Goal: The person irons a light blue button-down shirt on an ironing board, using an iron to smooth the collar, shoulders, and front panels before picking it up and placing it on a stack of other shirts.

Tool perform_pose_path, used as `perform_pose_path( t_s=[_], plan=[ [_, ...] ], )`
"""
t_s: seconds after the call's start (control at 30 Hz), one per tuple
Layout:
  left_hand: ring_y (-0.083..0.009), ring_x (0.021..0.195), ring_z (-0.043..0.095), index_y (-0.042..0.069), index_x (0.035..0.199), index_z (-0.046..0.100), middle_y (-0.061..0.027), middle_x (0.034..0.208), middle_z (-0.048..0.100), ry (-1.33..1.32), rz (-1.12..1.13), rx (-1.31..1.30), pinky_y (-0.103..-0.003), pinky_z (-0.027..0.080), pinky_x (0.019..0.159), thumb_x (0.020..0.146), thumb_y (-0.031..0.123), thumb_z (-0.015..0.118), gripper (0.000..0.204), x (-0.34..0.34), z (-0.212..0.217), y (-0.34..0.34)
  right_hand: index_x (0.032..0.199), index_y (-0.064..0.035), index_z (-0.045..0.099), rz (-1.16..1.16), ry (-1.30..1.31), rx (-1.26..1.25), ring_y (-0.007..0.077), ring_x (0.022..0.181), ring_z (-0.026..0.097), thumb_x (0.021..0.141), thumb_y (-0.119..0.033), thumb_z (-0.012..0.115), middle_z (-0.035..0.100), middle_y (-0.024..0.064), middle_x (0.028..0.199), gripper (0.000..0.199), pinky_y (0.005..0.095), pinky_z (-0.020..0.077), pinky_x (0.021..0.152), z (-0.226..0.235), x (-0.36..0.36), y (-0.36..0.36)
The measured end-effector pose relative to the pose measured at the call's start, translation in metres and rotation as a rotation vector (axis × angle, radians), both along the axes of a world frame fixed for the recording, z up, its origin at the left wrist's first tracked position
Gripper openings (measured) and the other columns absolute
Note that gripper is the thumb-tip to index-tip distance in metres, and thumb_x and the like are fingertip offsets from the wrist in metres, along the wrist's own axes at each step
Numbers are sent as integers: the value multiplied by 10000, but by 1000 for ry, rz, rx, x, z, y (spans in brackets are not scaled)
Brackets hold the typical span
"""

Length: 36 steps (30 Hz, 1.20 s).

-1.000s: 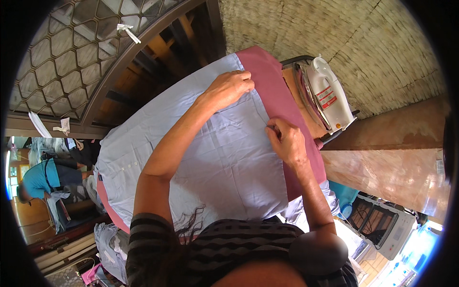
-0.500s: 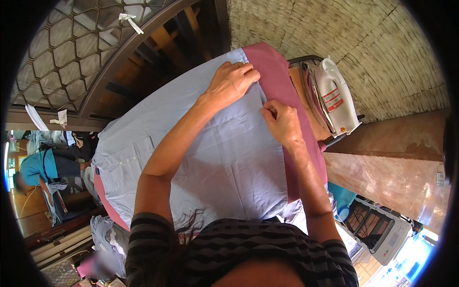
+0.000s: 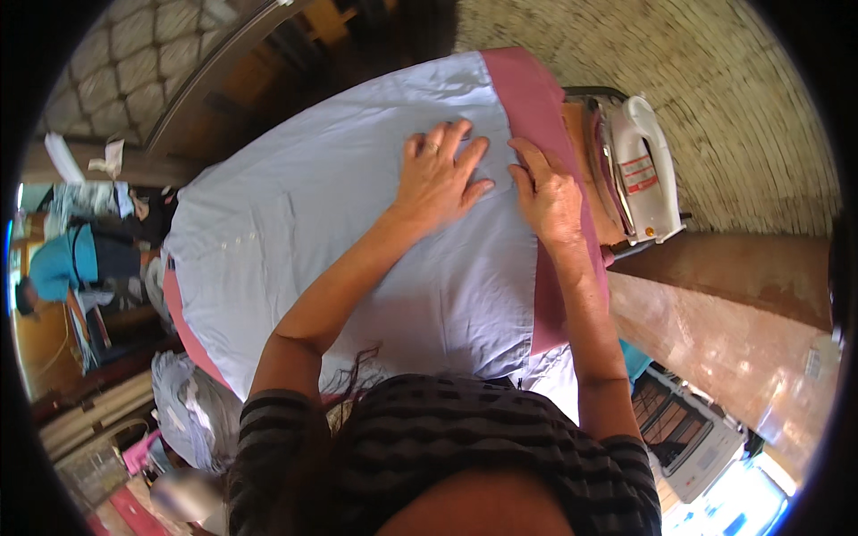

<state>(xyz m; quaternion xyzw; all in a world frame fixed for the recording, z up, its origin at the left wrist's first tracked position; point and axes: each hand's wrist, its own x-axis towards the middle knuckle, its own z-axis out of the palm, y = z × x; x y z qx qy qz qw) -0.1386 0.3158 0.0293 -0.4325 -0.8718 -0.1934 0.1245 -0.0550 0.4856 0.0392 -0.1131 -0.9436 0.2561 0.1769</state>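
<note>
Lying in the head view across a dark-red ironing board (image 3: 534,103), a light-blue garment (image 3: 344,183) covers the greater part of it, with small pale buttons (image 3: 239,240) toward its left end. The left hand (image 3: 435,179) is wide, its fingers spread over the cloth, and it grips nothing. The right hand (image 3: 548,198) is narrower, with bent fingers, at the garment's right edge; whether it pinches the fabric, I cannot tell. Near this hand, at the board's right end, is a white iron (image 3: 660,183).
</note>
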Motion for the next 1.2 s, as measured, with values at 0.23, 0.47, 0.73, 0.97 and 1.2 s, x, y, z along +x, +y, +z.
perform_pose_path(
  t_s=[0.23, 0.47, 0.73, 0.97, 1.2],
  plan=[
    [-359, 1398, 313, 109, 1407, 483, -142, 1510, 363, 27, 71, 65, -586, 264, 1066, 865, 432, 640, 650, 26, -10, -12, 1136, -150, 694, 180, 213, 238, 335, 991, 576, 858, -63, 625, 604, 42, 1223, 299, 439, 488, 857, -18, -21, 0],
    [-392, 1491, 166, 113, 1445, 448, -163, 1605, 229, -289, -301, -48, -653, 203, 1118, 909, 524, 564, 685, 166, -20, -36, 1130, -165, 694, 319, 259, 185, 296, 1028, 574, 875, -73, 626, 624, 6, 1216, 280, 406, 455, 887, -28, -31, 16],
    [-332, 1388, 365, 89, 1294, 582, -134, 1391, 513, -678, -667, 302, -565, 310, 1093, 966, 373, 576, 434, 208, -20, -49, 1219, -130, 635, 343, 232, 349, 288, 1164, 554, 912, -111, 588, 587, 104, 1283, 312, 408, 392, 964, -28, -32, 15],
    [-348, 1329, 422, 68, 1338, 510, -172, 1404, 475, -255, 644, 334, -533, 317, 1065, 925, 233, 620, 459, 156, -8, -216, 1239, -103, 625, 349, 194, 393, 284, 1209, 533, 934, -127, 565, 578, 97, 1311, 311, 420, 374, 983, -33, -31, 19],
    [-315, 1454, 280, 46, 1455, 387, -119, 1555, 338, -65, 1176, 10, -533, 190, 1151, 979, 313, 471, 552, 167, -41, -416, 1254, -99, 611, 362, 140, 384, 276, 1246, 512, 962, -160, 518, 564, 88, 1332, 313, 448, 337, 1032, -34, -37, 20]
  ],
)
